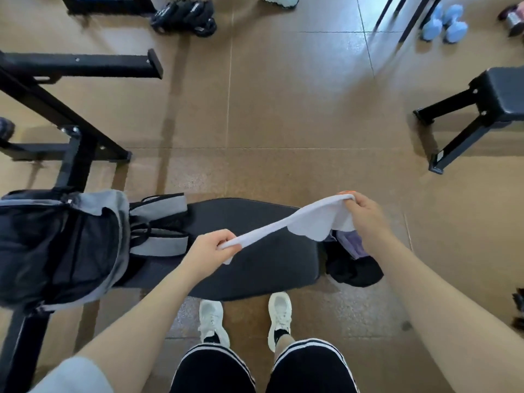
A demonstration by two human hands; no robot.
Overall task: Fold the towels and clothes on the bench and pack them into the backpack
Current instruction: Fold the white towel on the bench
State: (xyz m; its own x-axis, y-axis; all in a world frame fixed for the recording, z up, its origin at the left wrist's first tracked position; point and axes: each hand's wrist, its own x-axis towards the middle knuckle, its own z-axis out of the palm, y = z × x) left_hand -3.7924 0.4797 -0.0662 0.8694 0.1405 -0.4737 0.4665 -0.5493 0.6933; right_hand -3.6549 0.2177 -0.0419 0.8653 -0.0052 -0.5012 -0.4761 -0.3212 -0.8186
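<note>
Towel: a white towel stretched in the air above my bench, running from 7 o'clock up to 2 o'clock; its lower edge sags in scallops.
Left hand: my left hand pinches the near end of the towel, fingers curled round the bunched cloth.
Right hand: my right hand grips the far end; the fingertips are hidden in the folds.
Backpack: grey and black backpack lies on the bench at 9 o'clock, cut off by the left edge; whether it is zipped I cannot tell.
Clothes: a dark and purple heap at 3 o'clock on the bench end, partly behind my right wrist; separate garments cannot be made out.
Orange item: a sliver above the towel's far end, unidentifiable.
Shoes: my white shoes at 6 o'clock on the floor.
</note>
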